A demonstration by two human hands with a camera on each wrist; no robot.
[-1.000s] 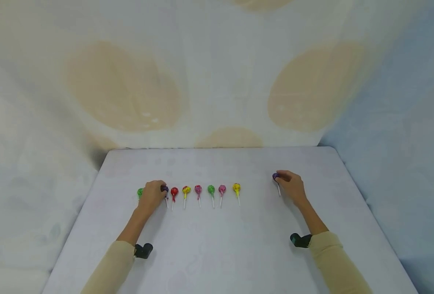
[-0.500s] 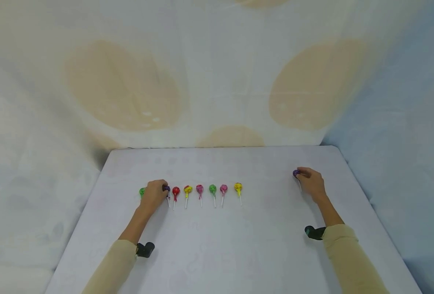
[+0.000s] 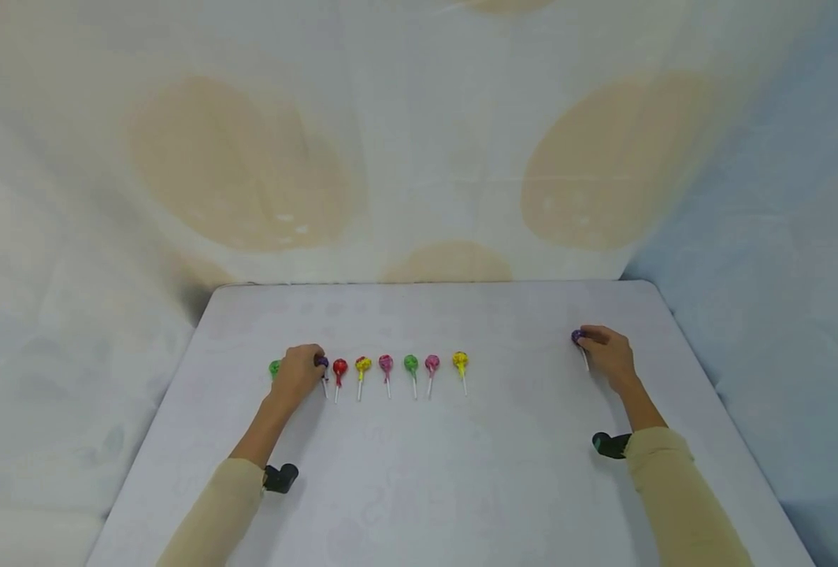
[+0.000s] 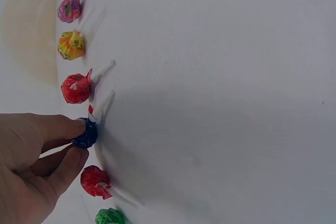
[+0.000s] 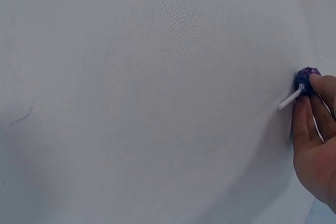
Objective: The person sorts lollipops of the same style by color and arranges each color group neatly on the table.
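A row of wrapped lollipops lies on the white table (image 3: 419, 472). My left hand (image 3: 311, 365) pinches the head of a dark purple lollipop (image 3: 322, 361) (image 4: 85, 136) near the row's left end. A green one (image 3: 273, 367) shows left of that hand. In the left wrist view a red lollipop (image 4: 94, 180) lies between the two, under the hand. To the right follow red (image 3: 339, 366), yellow (image 3: 363, 364), pink (image 3: 386, 362), green (image 3: 410, 362), pink (image 3: 431, 362) and yellow (image 3: 460, 360). Far right, my right hand (image 3: 589, 340) holds another purple lollipop (image 3: 576, 336) (image 5: 307, 74) down at the table.
A pale draped cloth with tan ovals (image 3: 235, 165) hangs behind and beside the table. The table's right edge (image 3: 702, 378) runs close to my right hand. A small black camera sits at each wrist (image 3: 279, 476) (image 3: 610, 445).
My right hand has carried its purple lollipop to the right, away from the row, and has settled near the right edge. The left hand has stayed on its lollipop.
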